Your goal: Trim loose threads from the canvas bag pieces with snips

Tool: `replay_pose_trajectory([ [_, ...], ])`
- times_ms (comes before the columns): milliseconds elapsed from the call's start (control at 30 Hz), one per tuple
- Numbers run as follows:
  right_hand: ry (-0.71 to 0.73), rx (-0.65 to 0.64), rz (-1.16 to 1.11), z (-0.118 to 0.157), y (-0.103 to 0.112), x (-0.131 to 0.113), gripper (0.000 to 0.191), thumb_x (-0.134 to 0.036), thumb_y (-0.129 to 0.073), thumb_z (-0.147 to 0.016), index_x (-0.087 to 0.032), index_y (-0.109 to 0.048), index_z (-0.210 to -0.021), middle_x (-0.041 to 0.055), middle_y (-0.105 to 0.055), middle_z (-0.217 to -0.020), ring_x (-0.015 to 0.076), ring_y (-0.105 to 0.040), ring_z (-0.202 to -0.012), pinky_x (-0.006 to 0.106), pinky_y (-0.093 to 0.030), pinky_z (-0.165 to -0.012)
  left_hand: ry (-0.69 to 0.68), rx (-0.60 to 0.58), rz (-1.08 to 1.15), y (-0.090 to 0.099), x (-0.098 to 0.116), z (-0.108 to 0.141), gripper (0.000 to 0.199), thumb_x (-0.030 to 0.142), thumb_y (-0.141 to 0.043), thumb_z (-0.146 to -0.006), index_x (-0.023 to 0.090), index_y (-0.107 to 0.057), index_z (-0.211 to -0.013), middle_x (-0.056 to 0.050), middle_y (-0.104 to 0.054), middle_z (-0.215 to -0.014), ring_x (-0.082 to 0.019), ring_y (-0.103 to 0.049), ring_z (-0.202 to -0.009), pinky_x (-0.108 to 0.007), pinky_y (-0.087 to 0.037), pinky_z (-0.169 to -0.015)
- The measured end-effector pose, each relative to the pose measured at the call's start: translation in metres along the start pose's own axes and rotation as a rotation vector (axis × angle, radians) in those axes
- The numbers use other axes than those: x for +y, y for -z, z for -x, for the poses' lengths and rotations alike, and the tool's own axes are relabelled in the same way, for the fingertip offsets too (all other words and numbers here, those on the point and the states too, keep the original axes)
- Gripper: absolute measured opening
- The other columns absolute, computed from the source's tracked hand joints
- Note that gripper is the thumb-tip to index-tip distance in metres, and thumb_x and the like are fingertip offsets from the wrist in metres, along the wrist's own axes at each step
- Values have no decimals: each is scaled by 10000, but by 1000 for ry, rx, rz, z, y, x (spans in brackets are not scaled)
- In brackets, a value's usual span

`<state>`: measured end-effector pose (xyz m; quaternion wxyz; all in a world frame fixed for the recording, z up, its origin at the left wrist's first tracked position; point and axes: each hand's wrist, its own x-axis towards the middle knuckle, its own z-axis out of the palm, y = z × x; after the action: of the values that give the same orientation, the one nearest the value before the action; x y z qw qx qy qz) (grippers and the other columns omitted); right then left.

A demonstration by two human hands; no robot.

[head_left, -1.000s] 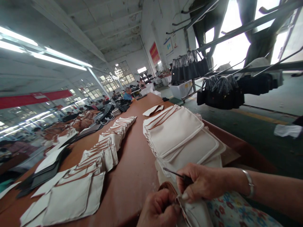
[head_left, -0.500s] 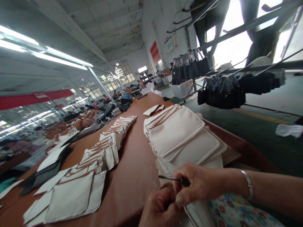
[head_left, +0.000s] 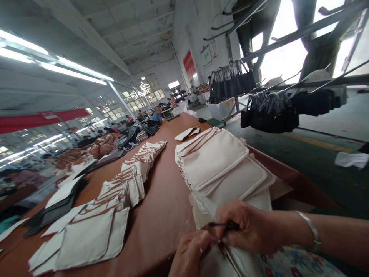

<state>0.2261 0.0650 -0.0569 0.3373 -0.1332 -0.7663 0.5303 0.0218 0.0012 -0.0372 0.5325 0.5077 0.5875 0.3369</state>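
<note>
At the table's near edge, my right hand (head_left: 245, 227) is closed around a small dark tool (head_left: 223, 224), slim and pointed, perhaps thread snips; the fingers hide part of it. My left hand (head_left: 193, 250) pinches the top edge of a cream fabric pouch piece (head_left: 242, 261) with brown trim, low in the view. Both hands meet at that edge, fingertips almost touching. Just beyond them lies a thick stack of cream pouch pieces (head_left: 213, 157) with piped borders and brown edging.
A row of overlapping cream pieces (head_left: 89, 238) runs along the left of the brown tabletop (head_left: 164, 204). Dark panels (head_left: 54, 207) lie further left. Black handbags (head_left: 271, 115) hang on a metal rack at right. A person in blue (head_left: 157, 115) is at the far end.
My right hand has shifted slightly up and right, turning the dark tool. My left fingers have straightened somewhat, and more of the brown-trimmed edge shows between the hands.
</note>
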Motion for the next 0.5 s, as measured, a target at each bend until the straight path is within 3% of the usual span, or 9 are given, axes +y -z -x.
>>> replay_pose_trajectory([
  [67, 217, -18, 178, 2, 4, -1, 100, -76, -517, -733, -147, -579, -766, 35, -594, -752, 131, -542, -688, 217, -414, -632, 50, -45, 62, 0, -11, -5, 418, 550, -684, -740, 137, -740, -700, -24, -589, -640, -151, -464, -634, -249, -385, -594],
  [133, 346, -64, 335, 4, 7, -2, 103, -77, -508, -740, -155, -565, -776, 47, -587, -770, 135, -539, -693, 220, -400, -621, 111, -154, 122, -2, -20, -11, 533, 641, -667, -730, 113, -690, -660, 2, -514, -573, -105, -380, -537, -235, -310, -516],
  [200, 409, -104, 477, 7, 8, 0, 82, -107, -516, -747, -160, -567, -782, 49, -576, -766, 135, -516, -660, 231, -367, -577, 135, -237, 141, -5, -24, -14, 554, 663, -714, -677, 116, -625, -650, 34, -434, -547, -73, -313, -497, -225, -215, -479],
  [300, 422, -148, 536, 12, 10, 2, 63, -157, -526, -758, -159, -583, -784, 51, -581, -766, 142, -502, -652, 248, -350, -565, 76, -259, 62, -8, -19, -11, 535, 652, -709, -697, 133, -580, -693, 46, -407, -566, -60, -286, -497, -232, -148, -475],
  [367, 285, -140, 345, 14, 13, 0, 119, -212, -513, -823, -145, -609, -849, 53, -598, -793, 148, -525, -697, 244, -392, -616, 18, -266, 3, -8, -10, -7, 509, 635, -676, -745, 138, -569, -707, 46, -394, -591, -60, -270, -520, -237, -148, -488],
  [500, -204, -119, -126, 7, 23, -9, 324, -414, -507, -942, -110, -620, -944, 20, -583, -783, 122, -507, -682, 227, -425, -645, -165, -229, -149, -9, 7, 0, 483, 602, -604, -818, 149, -538, -662, 28, -410, -650, -83, -324, -591, -236, -219, -527],
])
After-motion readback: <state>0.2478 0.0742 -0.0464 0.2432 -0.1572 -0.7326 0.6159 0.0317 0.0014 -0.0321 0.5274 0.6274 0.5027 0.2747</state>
